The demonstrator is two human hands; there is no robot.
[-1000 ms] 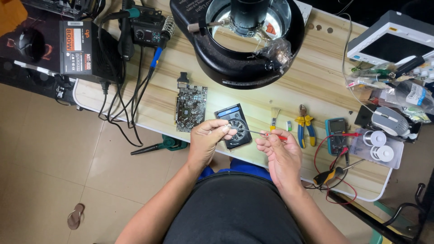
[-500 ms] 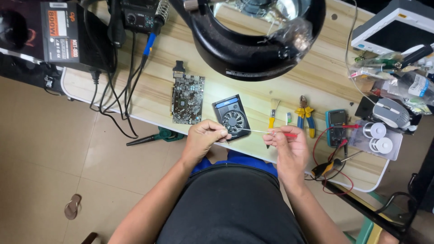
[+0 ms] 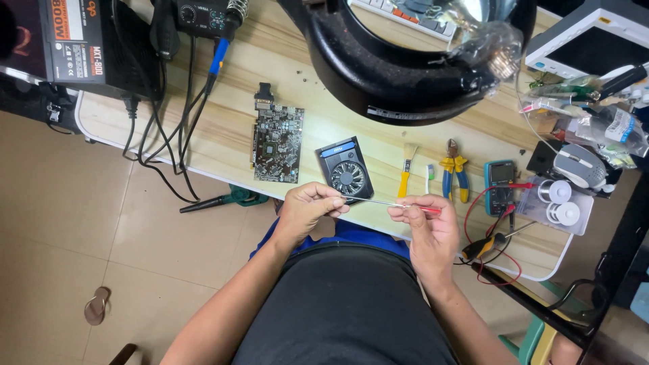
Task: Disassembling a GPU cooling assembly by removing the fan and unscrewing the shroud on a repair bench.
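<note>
Right hand [image 3: 427, 226], lower centre-right of frame, pinches red handle of a thin screwdriver [image 3: 399, 205] btw thumb and fingers. Shaft runs horiz. leftward. Left hand [image 3: 309, 206], centre frame, fingers curled and closed on the shaft tip; can't tell exactly what the fingertips do there. Both hands sit at the near edge of the wooden bench [image 3: 318, 128], above the person's lap.

Just above the hands, on the bench: black fan cooler w/ blue strip [image 3: 345, 172], lying flat. Left of it, apart, bare circuit board [image 3: 277, 142]. Right of cooler: yellow-handled brush [image 3: 405, 172], then yellow/blue pliers [image 3: 453, 169], then multimeter [image 3: 501, 186] w/ red lead. Large black ring magnifier lamp [image 3: 405, 61] at top centre. Power supply box [image 3: 81, 40] upper left, cables trailing off bench edge.
</note>
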